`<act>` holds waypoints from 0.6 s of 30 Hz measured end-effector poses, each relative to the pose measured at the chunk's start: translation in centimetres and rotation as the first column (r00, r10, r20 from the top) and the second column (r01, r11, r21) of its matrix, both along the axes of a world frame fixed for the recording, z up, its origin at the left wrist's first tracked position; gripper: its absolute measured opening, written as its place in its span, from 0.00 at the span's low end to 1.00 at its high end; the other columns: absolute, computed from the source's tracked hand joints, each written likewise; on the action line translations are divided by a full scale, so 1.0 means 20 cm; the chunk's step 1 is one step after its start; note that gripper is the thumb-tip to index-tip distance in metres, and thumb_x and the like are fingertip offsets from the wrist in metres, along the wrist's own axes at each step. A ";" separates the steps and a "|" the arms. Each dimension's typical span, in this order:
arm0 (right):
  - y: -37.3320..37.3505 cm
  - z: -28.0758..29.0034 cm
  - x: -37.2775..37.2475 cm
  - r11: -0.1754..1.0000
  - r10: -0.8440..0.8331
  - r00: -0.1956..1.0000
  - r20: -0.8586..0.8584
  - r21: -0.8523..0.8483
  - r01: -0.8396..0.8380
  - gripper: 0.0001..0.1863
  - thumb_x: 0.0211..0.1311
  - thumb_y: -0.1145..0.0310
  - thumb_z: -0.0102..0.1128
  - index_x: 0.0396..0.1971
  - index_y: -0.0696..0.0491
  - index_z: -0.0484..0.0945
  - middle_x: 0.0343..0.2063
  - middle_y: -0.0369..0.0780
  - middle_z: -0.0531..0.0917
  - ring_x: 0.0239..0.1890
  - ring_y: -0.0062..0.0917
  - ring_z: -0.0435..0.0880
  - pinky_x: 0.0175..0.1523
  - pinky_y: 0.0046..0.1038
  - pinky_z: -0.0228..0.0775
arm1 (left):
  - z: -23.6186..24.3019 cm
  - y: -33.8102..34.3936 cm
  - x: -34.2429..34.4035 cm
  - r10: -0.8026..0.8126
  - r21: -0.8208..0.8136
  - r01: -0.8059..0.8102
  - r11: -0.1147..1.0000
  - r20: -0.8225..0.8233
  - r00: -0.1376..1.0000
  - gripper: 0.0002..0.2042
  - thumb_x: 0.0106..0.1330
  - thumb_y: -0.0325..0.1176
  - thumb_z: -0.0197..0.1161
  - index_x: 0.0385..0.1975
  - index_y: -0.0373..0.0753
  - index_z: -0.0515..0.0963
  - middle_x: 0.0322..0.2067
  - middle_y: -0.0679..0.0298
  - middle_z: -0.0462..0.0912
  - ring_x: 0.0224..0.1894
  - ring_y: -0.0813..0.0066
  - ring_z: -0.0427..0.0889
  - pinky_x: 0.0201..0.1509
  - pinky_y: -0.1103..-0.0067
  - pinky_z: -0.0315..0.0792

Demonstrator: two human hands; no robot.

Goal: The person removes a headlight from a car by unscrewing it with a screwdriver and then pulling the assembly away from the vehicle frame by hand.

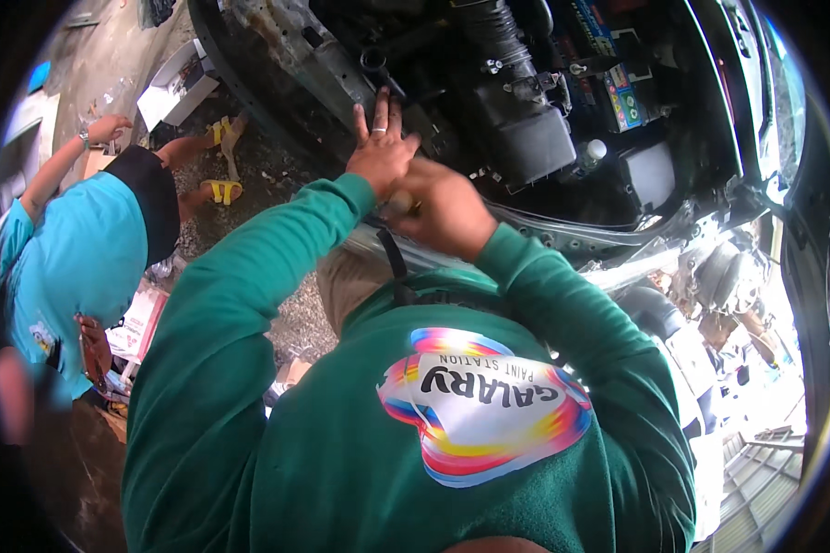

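Green sleeves reach from my body to the front edge of a car's engine bay. My left hand, a ring on one finger, lies with its fingers stretched out on the metal inner panel. Right beside it, my right hand is closed and smeared by motion. A pale rounded end shows at its curled fingers; the kind of thing is unclear. Just beyond my left fingertips is a dark round opening.
A black box-shaped housing with a ribbed hose sits in the bay, near a battery and a white reservoir. At left, another person in a teal shirt is close by. A white carton stands on the ground.
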State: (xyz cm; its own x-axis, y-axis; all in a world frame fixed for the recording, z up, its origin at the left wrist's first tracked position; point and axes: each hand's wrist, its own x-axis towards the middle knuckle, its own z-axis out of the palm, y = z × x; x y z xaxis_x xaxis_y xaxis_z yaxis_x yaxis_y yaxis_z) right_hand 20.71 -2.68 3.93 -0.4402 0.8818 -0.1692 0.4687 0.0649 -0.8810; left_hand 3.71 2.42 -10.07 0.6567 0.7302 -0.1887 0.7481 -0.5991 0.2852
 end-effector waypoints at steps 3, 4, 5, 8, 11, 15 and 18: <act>-0.02 -0.01 0.03 0.937 0.261 0.965 -0.030 0.248 -0.245 0.09 0.57 0.67 0.76 0.32 0.52 0.84 0.36 0.44 0.79 0.39 0.41 0.81 0.43 0.39 0.77 | 0.27 0.07 0.09 0.018 -0.250 -0.054 0.967 -0.145 0.989 0.25 0.59 0.51 0.71 0.53 0.44 0.83 0.80 0.31 0.49 0.85 0.32 0.31 0.79 0.30 0.28; -0.01 -0.03 0.07 0.973 0.124 0.987 -0.099 0.205 -0.102 0.09 0.55 0.68 0.76 0.31 0.53 0.82 0.36 0.44 0.78 0.39 0.42 0.81 0.44 0.40 0.77 | 0.25 0.06 0.08 0.021 -0.247 -0.058 0.967 -0.148 0.989 0.25 0.59 0.51 0.71 0.53 0.44 0.83 0.80 0.31 0.49 0.85 0.32 0.31 0.79 0.30 0.28; 0.02 -0.06 0.09 0.987 -0.018 0.987 -0.160 0.152 0.043 0.09 0.53 0.70 0.75 0.29 0.53 0.81 0.37 0.44 0.77 0.39 0.43 0.81 0.45 0.41 0.77 | 0.21 0.05 0.06 0.026 -0.192 -0.043 0.980 -0.091 0.996 0.24 0.59 0.50 0.72 0.53 0.44 0.84 0.80 0.32 0.49 0.85 0.33 0.32 0.79 0.30 0.27; 0.10 0.07 -0.04 0.999 -0.043 0.986 -0.161 -0.009 0.042 0.10 0.52 0.72 0.74 0.29 0.55 0.80 0.38 0.45 0.78 0.42 0.44 0.80 0.48 0.43 0.75 | 0.18 0.00 0.10 0.013 -0.189 -0.040 0.981 -0.142 0.990 0.24 0.59 0.49 0.72 0.53 0.46 0.84 0.81 0.33 0.48 0.85 0.34 0.33 0.80 0.31 0.28; 0.15 0.21 -0.14 0.963 0.244 0.918 -0.312 0.193 -0.190 0.10 0.52 0.72 0.73 0.31 0.56 0.80 0.36 0.46 0.77 0.40 0.46 0.80 0.47 0.43 0.74 | 0.03 0.00 0.06 -0.002 -0.093 -0.019 0.996 -0.219 0.976 0.27 0.57 0.51 0.74 0.56 0.47 0.84 0.81 0.33 0.49 0.85 0.35 0.34 0.80 0.30 0.30; 0.25 0.22 0.25 0.945 -0.317 0.920 -0.229 -0.161 0.285 0.12 0.58 0.68 0.77 0.32 0.59 0.83 0.32 0.40 0.75 0.35 0.32 0.78 0.40 0.34 0.69 | 0.22 0.04 0.07 0.010 -0.051 -0.013 0.999 -0.057 0.998 0.40 0.43 0.52 0.85 0.59 0.45 0.82 0.80 0.32 0.49 0.85 0.34 0.32 0.80 0.30 0.30; 0.20 0.20 0.38 0.945 -0.311 0.942 -0.129 -0.146 0.292 0.15 0.64 0.60 0.79 0.33 0.57 0.85 0.32 0.39 0.73 0.33 0.28 0.74 0.38 0.31 0.68 | 0.37 0.09 0.11 0.004 -0.318 -0.064 0.946 -0.186 0.982 0.43 0.37 0.53 0.88 0.58 0.42 0.82 0.79 0.30 0.49 0.85 0.32 0.31 0.79 0.29 0.29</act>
State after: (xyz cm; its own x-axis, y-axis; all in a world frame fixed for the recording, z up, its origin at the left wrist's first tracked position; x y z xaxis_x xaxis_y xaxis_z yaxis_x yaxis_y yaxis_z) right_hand 28.35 1.38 7.91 -0.1850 0.9536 -0.2375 0.3130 -0.1719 -0.9341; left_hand 5.88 4.27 -2.74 0.5651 0.6321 -0.5303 0.8236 -0.4708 0.3164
